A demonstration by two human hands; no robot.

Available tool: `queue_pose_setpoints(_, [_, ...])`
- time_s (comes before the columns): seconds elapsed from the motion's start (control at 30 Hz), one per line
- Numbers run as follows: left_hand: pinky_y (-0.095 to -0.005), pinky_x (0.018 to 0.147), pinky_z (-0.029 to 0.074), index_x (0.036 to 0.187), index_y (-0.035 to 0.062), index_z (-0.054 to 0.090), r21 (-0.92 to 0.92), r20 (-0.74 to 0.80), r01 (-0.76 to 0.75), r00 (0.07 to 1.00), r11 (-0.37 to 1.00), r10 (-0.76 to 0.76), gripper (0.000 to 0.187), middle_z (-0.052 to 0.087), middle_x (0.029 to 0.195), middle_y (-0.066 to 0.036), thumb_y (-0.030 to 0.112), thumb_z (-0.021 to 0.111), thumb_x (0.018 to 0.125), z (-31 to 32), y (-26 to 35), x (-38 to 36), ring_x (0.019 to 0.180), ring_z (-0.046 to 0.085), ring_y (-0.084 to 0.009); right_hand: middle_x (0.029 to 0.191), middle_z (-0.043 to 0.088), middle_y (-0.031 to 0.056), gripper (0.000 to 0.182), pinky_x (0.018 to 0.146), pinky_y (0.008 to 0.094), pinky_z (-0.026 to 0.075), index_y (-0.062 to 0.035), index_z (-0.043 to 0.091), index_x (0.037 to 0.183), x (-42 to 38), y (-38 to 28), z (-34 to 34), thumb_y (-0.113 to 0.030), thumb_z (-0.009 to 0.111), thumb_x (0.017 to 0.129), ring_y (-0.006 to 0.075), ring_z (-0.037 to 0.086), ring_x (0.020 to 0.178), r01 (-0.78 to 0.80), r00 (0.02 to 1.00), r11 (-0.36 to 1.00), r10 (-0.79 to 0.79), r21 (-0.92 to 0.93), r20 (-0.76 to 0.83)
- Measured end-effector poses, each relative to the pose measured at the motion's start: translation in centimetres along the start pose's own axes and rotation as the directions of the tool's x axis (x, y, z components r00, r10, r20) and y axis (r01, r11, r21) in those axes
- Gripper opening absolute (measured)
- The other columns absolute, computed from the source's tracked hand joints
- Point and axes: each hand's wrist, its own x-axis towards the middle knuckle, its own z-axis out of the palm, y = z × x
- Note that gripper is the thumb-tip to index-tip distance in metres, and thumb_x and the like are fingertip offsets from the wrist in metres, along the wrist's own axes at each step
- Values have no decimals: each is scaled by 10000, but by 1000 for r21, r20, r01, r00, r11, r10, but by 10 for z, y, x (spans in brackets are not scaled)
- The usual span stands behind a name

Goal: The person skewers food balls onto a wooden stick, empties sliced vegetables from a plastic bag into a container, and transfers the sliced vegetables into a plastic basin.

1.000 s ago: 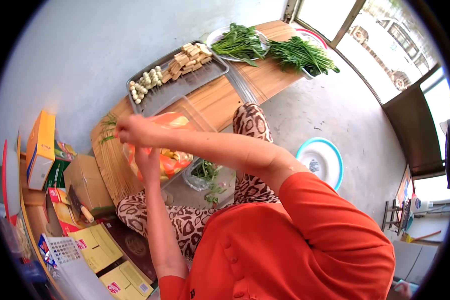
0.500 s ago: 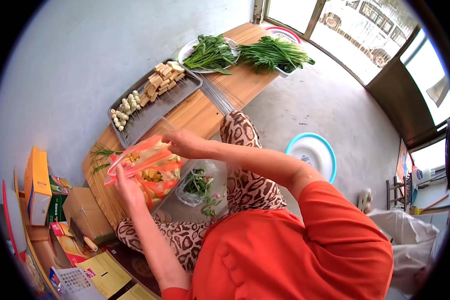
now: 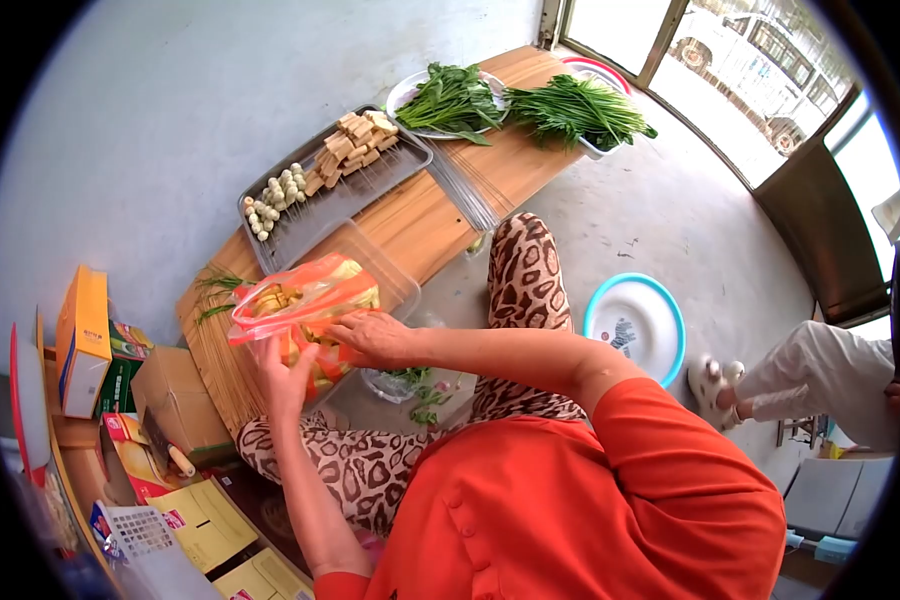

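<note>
An orange-red and clear plastic bag (image 3: 322, 280) with yellowish food pieces inside stands at the near end of the wooden table. My left hand (image 3: 284, 378) grips its near left side, thumb raised against the plastic. On the near right side, my right hand (image 3: 372, 338) holds the bag lower down, its fingers partly hidden in the folds. Behind the bag is a clear plastic tub (image 3: 398, 285). Below my right forearm, leafy greens (image 3: 410, 378) lie in a thin clear bag.
A metal tray (image 3: 315, 225) holds skewered pieces (image 3: 355, 145) and small pale balls (image 3: 275, 200). Bare skewers (image 3: 462, 192) lie beside it. Greens (image 3: 455, 100) and long chives (image 3: 582, 110) sit farther back. A blue-rimmed basin (image 3: 635, 330) is on the floor; another person's leg (image 3: 820, 380) is at right.
My right hand has moved from the bag's upper rim down to its near side. The bag's mouth has spread wider. At right, the other person's leg and shoe have come into fuller view.
</note>
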Motion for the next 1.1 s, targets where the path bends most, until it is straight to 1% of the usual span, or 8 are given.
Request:
queue_pose_setpoints(0.17, [-403, 952, 380, 1183, -21, 499, 484, 148, -103, 988, 869, 34, 663, 483, 1224, -192, 208, 775, 625, 1, -29, -41, 1145, 442, -351, 1063, 536, 137, 297, 829, 383, 460, -66, 565, 996, 3, 30, 42, -214, 615, 743, 287, 542, 997, 79, 993, 954, -99, -290, -57])
queue_pose_setpoints(0.37, [-411, 816, 428, 918, 8, 579, 503, 22, -43, 999, 863, 38, 273, 548, 1018, -162, 7, 679, 664, 4, -44, -52, 987, 500, -363, 941, 588, 113, 131, 712, 395, 481, -76, 605, 878, 6, 26, 24, -166, 580, 785, 301, 586, 871, -41, 997, 998, 44, 50, -58])
queue_pose_setpoints(0.57, [-360, 647, 450, 809, -8, 531, 182, -204, 1, 978, 983, 37, 44, 560, 768, -159, 11, 558, 780, -1, -55, -46, 702, 560, -339, 782, 605, 140, 135, 669, 397, 453, -52, 606, 781, 1, 34, 15, -183, 574, 784, 332, 577, 771, -122, 992, 947, 122, 297, 17])
queue_pose_setpoints(0.7, [-318, 595, 457, 813, 3, 510, -71, -255, 120, 958, 990, -134, 58, 545, 677, -109, 47, 495, 849, -5, -80, -37, 609, 560, -239, 679, 587, 113, 159, 613, 333, 451, -19, 590, 768, 10, 23, 1, -164, 564, 827, 219, 580, 647, -206, 970, 869, 241, 451, -20])
queue_pose_setpoints(0.73, [-298, 586, 461, 824, 14, 507, -173, -269, 131, 947, 976, -175, 63, 539, 675, -80, 52, 478, 865, -8, -78, -35, 607, 547, -184, 636, 563, 71, 177, 586, 296, 439, -2, 569, 756, 14, 17, -6, -150, 559, 853, 135, 543, 613, -176, 976, 847, 217, 501, -25])
queue_pose_setpoints(0.8, [-251, 577, 468, 851, 37, 501, -298, -279, 121, 938, 947, -207, 66, 531, 691, -17, 60, 452, 889, -14, -75, -29, 610, 517, -87, 639, 558, 50, 180, 583, 285, 437, 2, 561, 753, 22, 22, -6, -142, 555, 861, 117, 532, 614, -172, 972, 783, 232, 597, -24])
queue_pose_setpoints(0.9, [-252, 575, 467, 846, 29, 502, -442, -313, 62, 924, 895, -218, 72, 529, 695, -14, 52, 448, 887, -23, -80, -15, 601, 509, -86, 663, 541, -2, 187, 574, 254, 433, -5, 548, 751, 31, 11, -19, -128, 534, 891, 76, 508, 626, -203, 950, 623, 311, 755, -2])
queue_pose_setpoints(1.1, [-225, 585, 451, 848, 27, 514, -416, -387, 12, 903, 909, -189, 69, 530, 699, -3, 49, 459, 885, -43, -66, 12, 614, 506, -68, 680, 545, -7, 174, 572, 235, 427, -17, 572, 782, 58, -11, -56, -132, 530, 906, 77, 496, 613, -55, 971, 569, 223, 821, -89])
